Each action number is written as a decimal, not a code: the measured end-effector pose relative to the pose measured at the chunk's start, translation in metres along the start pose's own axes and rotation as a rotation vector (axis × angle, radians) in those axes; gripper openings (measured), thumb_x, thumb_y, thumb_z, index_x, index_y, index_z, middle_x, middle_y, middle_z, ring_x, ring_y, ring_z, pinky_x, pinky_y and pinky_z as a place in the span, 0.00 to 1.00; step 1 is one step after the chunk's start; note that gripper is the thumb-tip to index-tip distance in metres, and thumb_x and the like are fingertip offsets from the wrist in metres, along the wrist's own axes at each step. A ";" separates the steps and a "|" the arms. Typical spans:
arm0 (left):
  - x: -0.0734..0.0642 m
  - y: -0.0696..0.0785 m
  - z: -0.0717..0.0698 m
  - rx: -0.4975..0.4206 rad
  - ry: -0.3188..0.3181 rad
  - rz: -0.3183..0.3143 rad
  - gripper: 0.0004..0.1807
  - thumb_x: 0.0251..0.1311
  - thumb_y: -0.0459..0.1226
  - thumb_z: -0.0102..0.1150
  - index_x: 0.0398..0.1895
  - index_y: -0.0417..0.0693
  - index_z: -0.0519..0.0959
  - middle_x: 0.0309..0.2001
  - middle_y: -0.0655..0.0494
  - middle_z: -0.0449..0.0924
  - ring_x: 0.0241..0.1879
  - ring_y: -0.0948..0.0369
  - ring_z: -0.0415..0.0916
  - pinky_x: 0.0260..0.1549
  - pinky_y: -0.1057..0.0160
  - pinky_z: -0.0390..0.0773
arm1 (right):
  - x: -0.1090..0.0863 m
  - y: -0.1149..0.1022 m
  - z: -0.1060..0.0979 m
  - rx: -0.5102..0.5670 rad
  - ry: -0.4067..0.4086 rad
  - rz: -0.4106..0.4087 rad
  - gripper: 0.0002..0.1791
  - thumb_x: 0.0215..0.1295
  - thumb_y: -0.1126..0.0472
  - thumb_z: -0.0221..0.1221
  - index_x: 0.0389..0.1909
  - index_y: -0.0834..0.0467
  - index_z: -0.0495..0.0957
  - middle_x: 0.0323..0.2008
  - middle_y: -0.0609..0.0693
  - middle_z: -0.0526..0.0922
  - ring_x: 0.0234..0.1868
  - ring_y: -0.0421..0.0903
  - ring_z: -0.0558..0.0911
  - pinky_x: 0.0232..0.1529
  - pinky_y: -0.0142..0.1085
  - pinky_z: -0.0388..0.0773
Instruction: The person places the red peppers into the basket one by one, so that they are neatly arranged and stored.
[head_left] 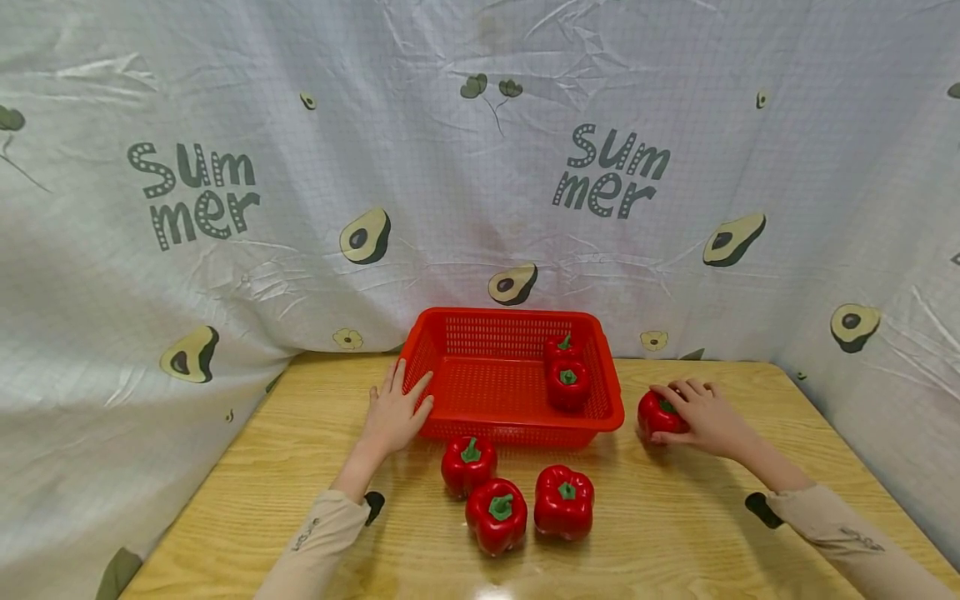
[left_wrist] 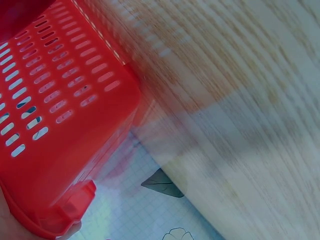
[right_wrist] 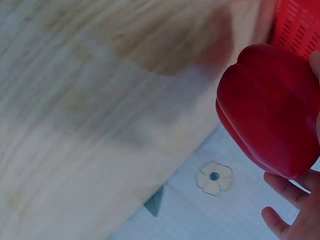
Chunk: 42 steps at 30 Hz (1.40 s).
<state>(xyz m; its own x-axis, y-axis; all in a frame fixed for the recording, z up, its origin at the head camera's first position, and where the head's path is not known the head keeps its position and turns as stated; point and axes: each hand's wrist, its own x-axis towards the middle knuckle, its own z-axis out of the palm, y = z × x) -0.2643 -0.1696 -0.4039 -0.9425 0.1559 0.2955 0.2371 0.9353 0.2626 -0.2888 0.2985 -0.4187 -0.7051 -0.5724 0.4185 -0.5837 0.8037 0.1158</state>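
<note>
My left hand (head_left: 392, 419) is at the left rim of a red perforated plastic basket (head_left: 517, 435), its fingers spread on both sides of that edge. Skin shows on either side of the basket rim (left_wrist: 60, 210) in the left wrist view. To the right of the basket, my right hand (head_left: 708, 421) grips a red bell pepper (head_left: 655, 417) with a green stem. Its thumb and fingers are at opposite sides of the pepper (right_wrist: 272, 110) in the right wrist view. Two more peppers, a front one (head_left: 567, 387) and a back one (head_left: 557, 347), lie in the basket's right end.
Three red peppers stand on the wooden table (head_left: 675, 533) before the basket: a left one (head_left: 468, 467), a front one (head_left: 497, 518) and a right one (head_left: 564, 504). A white printed cloth (head_left: 450, 183) hangs behind the table and along its sides.
</note>
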 end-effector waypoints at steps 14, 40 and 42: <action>-0.001 0.001 -0.002 0.010 -0.022 -0.006 0.25 0.64 0.47 0.39 0.63 0.51 0.63 0.67 0.34 0.46 0.68 0.41 0.42 0.53 0.31 0.53 | 0.035 -0.007 -0.043 -0.045 0.067 -0.050 0.41 0.36 0.39 0.66 0.53 0.55 0.69 0.41 0.55 0.74 0.44 0.52 0.70 0.42 0.50 0.62; 0.001 0.000 0.000 0.003 -0.011 -0.004 0.25 0.63 0.46 0.41 0.63 0.51 0.64 0.67 0.34 0.47 0.68 0.41 0.42 0.53 0.31 0.53 | 0.126 -0.061 -0.071 0.007 -0.006 -0.014 0.38 0.44 0.39 0.62 0.56 0.55 0.67 0.44 0.57 0.73 0.46 0.54 0.69 0.45 0.50 0.62; 0.001 0.000 0.000 0.002 -0.013 -0.005 0.25 0.63 0.47 0.40 0.63 0.51 0.64 0.67 0.34 0.46 0.68 0.41 0.42 0.53 0.31 0.53 | 0.134 -0.065 -0.069 0.020 -0.012 0.011 0.38 0.45 0.40 0.62 0.56 0.55 0.67 0.44 0.57 0.72 0.47 0.55 0.68 0.44 0.50 0.62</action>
<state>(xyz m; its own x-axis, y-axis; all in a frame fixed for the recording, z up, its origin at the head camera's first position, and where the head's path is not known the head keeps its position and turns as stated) -0.2652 -0.1694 -0.4038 -0.9467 0.1548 0.2825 0.2316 0.9366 0.2628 -0.3179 0.1808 -0.3084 -0.7163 -0.5658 0.4085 -0.5840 0.8064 0.0928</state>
